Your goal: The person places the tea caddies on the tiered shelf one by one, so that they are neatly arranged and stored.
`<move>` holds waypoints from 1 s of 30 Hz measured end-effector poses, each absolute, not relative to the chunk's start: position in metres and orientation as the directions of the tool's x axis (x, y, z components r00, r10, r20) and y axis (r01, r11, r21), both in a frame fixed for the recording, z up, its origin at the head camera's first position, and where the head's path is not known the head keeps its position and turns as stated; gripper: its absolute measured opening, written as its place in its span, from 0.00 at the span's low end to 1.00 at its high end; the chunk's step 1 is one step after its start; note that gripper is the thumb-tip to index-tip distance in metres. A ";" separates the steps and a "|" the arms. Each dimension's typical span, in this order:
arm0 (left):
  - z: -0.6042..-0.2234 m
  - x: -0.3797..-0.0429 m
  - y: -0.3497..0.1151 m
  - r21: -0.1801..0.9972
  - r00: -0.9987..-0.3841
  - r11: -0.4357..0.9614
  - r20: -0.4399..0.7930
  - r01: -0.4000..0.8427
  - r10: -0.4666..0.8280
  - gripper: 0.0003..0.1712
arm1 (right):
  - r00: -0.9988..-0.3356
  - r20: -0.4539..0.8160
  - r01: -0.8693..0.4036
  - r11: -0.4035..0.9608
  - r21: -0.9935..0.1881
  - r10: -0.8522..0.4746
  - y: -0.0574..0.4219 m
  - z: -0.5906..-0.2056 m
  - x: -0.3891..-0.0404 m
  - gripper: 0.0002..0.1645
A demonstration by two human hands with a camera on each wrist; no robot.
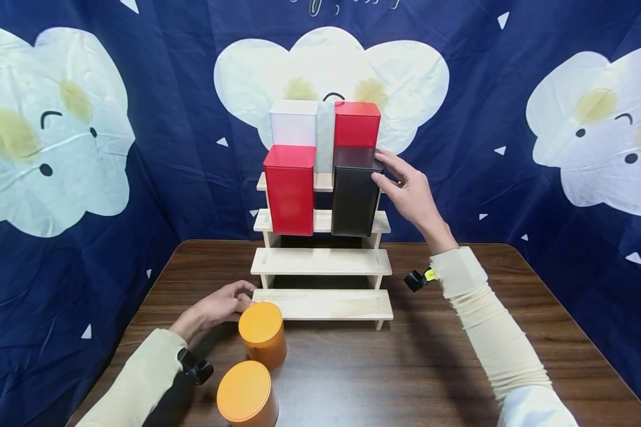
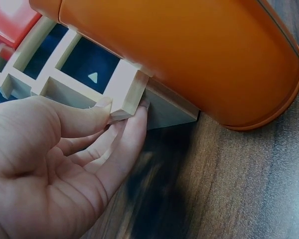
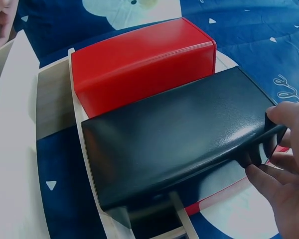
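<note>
My left hand point(image 1: 225, 305) grips the left end of the lowest step on a pale wooden stepped stand point(image 1: 323, 303). In the left wrist view the thumb lies on top of the step's end point(image 2: 122, 89) and fingers reach beneath. My right hand point(image 1: 408, 193) touches the upper right edge of a black square canister point(image 1: 355, 201), its fingers fairly straight and spread at the lid corner point(image 3: 271, 117). Left of it on the same step stands a red canister point(image 1: 290, 198). Behind them are a white canister point(image 1: 294, 123) and another red canister point(image 1: 357, 124).
Two round orange canisters point(image 1: 264, 338) stand on the dark wooden table point(image 1: 352, 373), front left of the stand and close to my left forearm. A blue cloth point(image 1: 181, 118) with white clouds hangs behind and at both sides.
</note>
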State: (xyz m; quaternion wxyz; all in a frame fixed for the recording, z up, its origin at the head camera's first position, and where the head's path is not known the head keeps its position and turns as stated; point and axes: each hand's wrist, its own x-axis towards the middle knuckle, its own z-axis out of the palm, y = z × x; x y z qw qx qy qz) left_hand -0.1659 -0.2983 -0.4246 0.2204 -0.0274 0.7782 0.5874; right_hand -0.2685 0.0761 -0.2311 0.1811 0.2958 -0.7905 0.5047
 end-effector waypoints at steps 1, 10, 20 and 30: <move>-0.425 -0.166 -0.298 0.903 -0.902 0.307 -0.374 -0.301 0.217 0.27 | -0.760 0.585 -0.650 0.318 -0.691 -0.283 0.076 -0.231 -0.267 0.27; -0.425 -0.166 -0.299 0.903 -0.902 0.310 -0.372 -0.297 0.220 0.27 | -0.753 0.592 -0.657 0.293 -0.694 -0.286 0.076 -0.233 -0.268 0.28; -0.425 -0.166 -0.298 0.903 -0.902 0.311 -0.371 -0.296 0.220 0.28 | -0.763 0.573 -0.644 0.274 -0.714 -0.299 0.077 -0.233 -0.269 0.29; -0.425 -0.166 -0.298 0.904 -0.902 0.308 -0.370 -0.295 0.223 0.28 | -0.763 0.570 -0.642 0.250 -0.725 -0.305 0.076 -0.234 -0.271 0.29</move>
